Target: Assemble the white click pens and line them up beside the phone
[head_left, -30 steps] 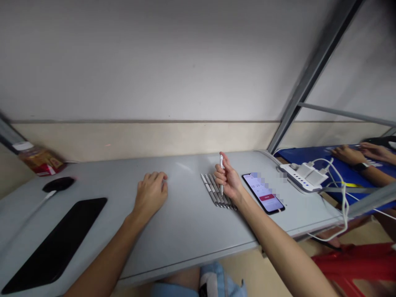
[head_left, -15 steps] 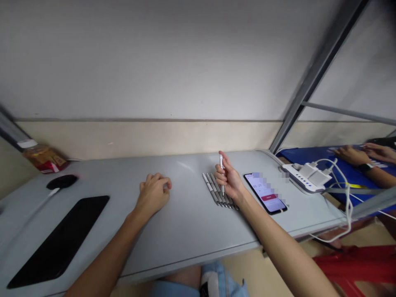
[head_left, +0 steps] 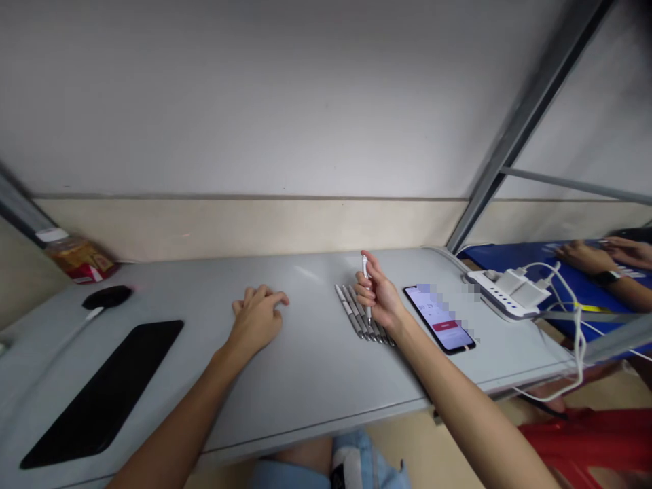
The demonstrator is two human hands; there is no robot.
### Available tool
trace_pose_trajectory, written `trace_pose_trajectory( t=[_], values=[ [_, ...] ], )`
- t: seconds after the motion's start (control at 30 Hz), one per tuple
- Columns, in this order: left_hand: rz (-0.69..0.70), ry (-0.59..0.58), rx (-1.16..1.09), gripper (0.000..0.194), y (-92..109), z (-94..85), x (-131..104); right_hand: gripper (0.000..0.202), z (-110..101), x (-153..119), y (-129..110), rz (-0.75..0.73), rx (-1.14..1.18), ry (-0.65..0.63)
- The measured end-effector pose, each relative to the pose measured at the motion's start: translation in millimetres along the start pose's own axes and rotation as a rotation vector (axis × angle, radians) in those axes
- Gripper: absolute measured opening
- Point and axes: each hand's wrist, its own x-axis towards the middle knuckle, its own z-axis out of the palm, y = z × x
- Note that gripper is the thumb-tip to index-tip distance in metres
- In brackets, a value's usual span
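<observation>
A white and silver pen stands nearly upright in my right hand, the fingers wrapped round its barrel and the thumb at its top end. Just below and left of that hand, a row of several similar pens lies side by side on the grey desk; my hand and wrist hide part of the row. My left hand rests on the desk to the left of the pens, holding nothing, its fingers apart and loosely bent with the index finger reaching out to the right.
Right of the pens lies a lit phone, then a white power strip with cables over the desk's edge. At left are a black mat, a black round pad and a bottle. Another person's hands are at far right.
My left hand's index finger has stretched out further to the right. My right hand keeps the pen in nearly the same pose. The whole view has shifted slightly.
</observation>
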Motion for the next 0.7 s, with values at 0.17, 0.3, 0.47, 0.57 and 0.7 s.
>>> trace_pose_trajectory(
  t=[0.17, 0.3, 0.47, 0.57, 0.7],
  values=[
    [0.007, 0.015, 0.014, 0.037, 1.6, 3.0, -0.4, 0.026, -0.6, 0.9, 0.0, -0.021, 0.010, -0.009],
    [-0.018, 0.027, 0.055, 0.038, -1.1, 4.8, 0.5, 0.033, -0.4, 1.3, -0.8, -0.027, 0.004, -0.008],
    [-0.019, 0.028, 0.079, 0.042, -2.8, 5.9, -0.3, 0.030, -0.5, 2.0, 0.0, -0.047, 0.005, 0.013],
    [-0.011, 0.028, 0.070, 0.041, -2.3, 6.6, -0.3, 0.029, -1.1, 2.4, 0.5, -0.059, 0.010, 0.019],
    [0.011, 0.019, 0.048, 0.034, -1.4, 6.9, 0.8, 0.034, -2.1, 2.6, 0.0, -0.057, 0.019, 0.012]
  ],
)
